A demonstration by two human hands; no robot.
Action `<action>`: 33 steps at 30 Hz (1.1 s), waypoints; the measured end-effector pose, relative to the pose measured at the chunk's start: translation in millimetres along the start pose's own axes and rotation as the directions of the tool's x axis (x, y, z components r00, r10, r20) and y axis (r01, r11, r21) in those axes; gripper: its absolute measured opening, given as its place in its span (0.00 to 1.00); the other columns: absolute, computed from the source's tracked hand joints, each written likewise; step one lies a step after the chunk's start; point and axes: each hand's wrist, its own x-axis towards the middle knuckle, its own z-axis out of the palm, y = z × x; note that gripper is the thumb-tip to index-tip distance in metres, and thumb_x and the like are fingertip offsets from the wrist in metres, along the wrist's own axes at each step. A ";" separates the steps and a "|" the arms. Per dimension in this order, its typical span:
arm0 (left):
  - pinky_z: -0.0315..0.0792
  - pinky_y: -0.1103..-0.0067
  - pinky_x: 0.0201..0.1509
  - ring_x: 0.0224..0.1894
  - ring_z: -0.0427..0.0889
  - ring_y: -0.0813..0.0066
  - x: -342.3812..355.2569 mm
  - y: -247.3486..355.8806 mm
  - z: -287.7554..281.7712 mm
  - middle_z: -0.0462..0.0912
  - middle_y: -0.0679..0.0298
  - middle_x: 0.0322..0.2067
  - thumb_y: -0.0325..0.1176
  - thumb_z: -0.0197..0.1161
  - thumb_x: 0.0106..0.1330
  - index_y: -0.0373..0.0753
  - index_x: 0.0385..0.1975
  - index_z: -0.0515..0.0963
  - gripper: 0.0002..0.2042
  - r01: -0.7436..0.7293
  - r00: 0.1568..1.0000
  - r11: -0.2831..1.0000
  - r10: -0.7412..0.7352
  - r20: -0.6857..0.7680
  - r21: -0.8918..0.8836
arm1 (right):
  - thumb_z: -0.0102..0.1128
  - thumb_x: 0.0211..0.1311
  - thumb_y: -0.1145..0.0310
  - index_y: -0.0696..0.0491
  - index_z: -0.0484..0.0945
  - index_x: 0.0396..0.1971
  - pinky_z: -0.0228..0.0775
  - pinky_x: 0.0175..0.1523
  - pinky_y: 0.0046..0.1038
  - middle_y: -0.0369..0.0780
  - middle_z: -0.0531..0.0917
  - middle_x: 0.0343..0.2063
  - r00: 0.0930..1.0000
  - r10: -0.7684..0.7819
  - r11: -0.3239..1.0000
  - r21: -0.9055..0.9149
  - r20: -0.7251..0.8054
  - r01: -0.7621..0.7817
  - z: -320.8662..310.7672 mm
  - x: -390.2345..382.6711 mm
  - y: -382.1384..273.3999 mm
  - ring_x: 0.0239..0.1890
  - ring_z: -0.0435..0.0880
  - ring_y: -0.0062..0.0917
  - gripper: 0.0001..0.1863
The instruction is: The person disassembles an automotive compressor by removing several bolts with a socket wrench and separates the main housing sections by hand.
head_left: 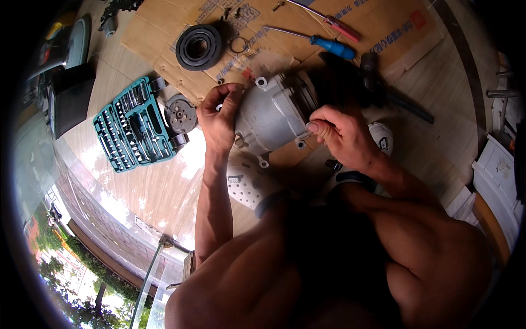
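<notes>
A grey metal car air-conditioning compressor [268, 118] lies on its side between my hands, with mounting lugs sticking out around its body. My left hand [220, 112] grips its left end, thumb on top and fingers curled around the rim. At the opposite end, my right hand [342, 133] pinches the edge of the casing by the dark end section, thumb against the curled fingers. What lies under the right fingertips is hidden. A black pulley [199, 47] rests beyond the compressor, with a thin retaining ring [239, 45] beside it. A round clutch plate [181, 114] is left of my left hand.
Flattened cardboard [159, 33] covers the floor ahead. On it are a blue-handled screwdriver [332, 47], a red-handled screwdriver [342, 28] and small bolts [237, 12]. A green socket set case [137, 123] lies left, a dark-headed hammer [372, 71] right. My shoes [249, 183] are close below.
</notes>
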 end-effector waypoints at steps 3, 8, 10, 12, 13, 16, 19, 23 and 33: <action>0.73 0.82 0.52 0.41 0.82 0.78 -2.2 1.2 -3.1 0.88 0.62 0.37 0.33 0.66 0.69 0.31 0.41 0.85 0.11 0.040 0.999 0.999 -0.040 0.004 0.011 | 0.63 0.72 0.62 0.59 0.79 0.32 0.71 0.30 0.22 0.34 0.79 0.20 1.000 0.001 1.000 0.007 -0.028 -0.001 2.8 2.2 -7.7 0.23 0.77 0.15 0.14; 0.72 0.85 0.44 0.35 0.79 0.84 -0.7 0.5 1.6 0.86 0.68 0.32 0.30 0.67 0.69 0.31 0.40 0.85 0.08 -0.014 1.000 1.000 0.014 0.005 -0.015 | 0.65 0.71 0.58 0.60 0.79 0.30 0.71 0.29 0.22 0.34 0.78 0.18 0.972 0.226 0.974 -0.001 0.072 -0.226 -10.5 8.1 -22.8 0.22 0.76 0.14 0.18; 0.72 0.85 0.46 0.37 0.80 0.83 -0.3 1.5 3.2 0.86 0.66 0.33 0.31 0.67 0.69 0.31 0.41 0.85 0.09 -0.005 1.000 1.000 0.005 0.014 -0.013 | 0.65 0.71 0.59 0.60 0.78 0.30 0.72 0.30 0.23 0.34 0.78 0.18 0.970 0.234 0.972 -0.021 0.066 -0.233 -11.0 8.0 -24.1 0.22 0.76 0.15 0.18; 0.72 0.83 0.50 0.40 0.81 0.80 -2.6 0.8 -0.7 0.87 0.63 0.36 0.33 0.66 0.69 0.32 0.41 0.86 0.10 0.027 1.000 1.000 -0.027 0.012 0.010 | 0.64 0.71 0.61 0.59 0.78 0.31 0.72 0.30 0.23 0.35 0.79 0.20 0.985 0.169 0.983 -0.073 0.038 -0.166 -5.3 8.6 -23.5 0.22 0.76 0.15 0.16; 0.72 0.83 0.50 0.40 0.81 0.80 -3.1 -0.3 -2.2 0.87 0.63 0.36 0.33 0.66 0.69 0.32 0.41 0.85 0.10 0.026 1.000 1.000 -0.026 0.012 0.015 | 0.64 0.72 0.62 0.59 0.78 0.31 0.72 0.30 0.23 0.35 0.80 0.21 0.994 0.111 0.989 -0.104 0.009 -0.109 -1.9 8.4 -24.1 0.22 0.76 0.15 0.15; 0.72 0.83 0.50 0.40 0.81 0.80 -3.3 -2.1 -3.9 0.87 0.63 0.36 0.33 0.66 0.69 0.31 0.41 0.85 0.10 0.024 1.000 1.000 -0.024 0.009 0.011 | 0.62 0.73 0.66 0.59 0.78 0.34 0.72 0.30 0.23 0.37 0.81 0.23 0.990 -0.131 0.978 -0.169 -0.048 0.121 3.0 7.0 -29.0 0.23 0.77 0.16 0.11; 0.72 0.83 0.51 0.40 0.81 0.80 -0.8 -0.6 -1.6 0.87 0.63 0.36 0.33 0.66 0.69 0.31 0.41 0.85 0.10 0.025 1.000 1.000 -0.025 0.009 0.001 | 0.61 0.73 0.68 0.59 0.78 0.36 0.72 0.30 0.23 0.37 0.81 0.24 0.994 -0.109 0.992 -0.061 0.010 0.109 -5.5 7.8 -10.5 0.23 0.77 0.17 0.09; 0.72 0.83 0.51 0.40 0.81 0.80 -2.0 1.3 -2.6 0.87 0.64 0.36 0.32 0.66 0.69 0.31 0.41 0.85 0.10 0.039 0.999 0.999 -0.039 0.015 0.003 | 0.61 0.73 0.67 0.59 0.78 0.35 0.72 0.30 0.24 0.37 0.80 0.22 0.992 0.116 0.993 -0.002 0.057 -0.116 -4.1 5.9 -16.4 0.23 0.77 0.17 0.10; 0.71 0.86 0.45 0.35 0.79 0.85 -0.3 -2.1 0.2 0.86 0.68 0.32 0.29 0.66 0.70 0.31 0.41 0.84 0.08 -0.020 1.000 1.000 0.020 0.012 -0.017 | 0.65 0.70 0.69 0.59 0.79 0.38 0.73 0.32 0.22 0.37 0.82 0.26 0.979 -0.204 0.972 -0.117 0.017 0.205 -7.6 7.6 -8.0 0.26 0.79 0.18 0.08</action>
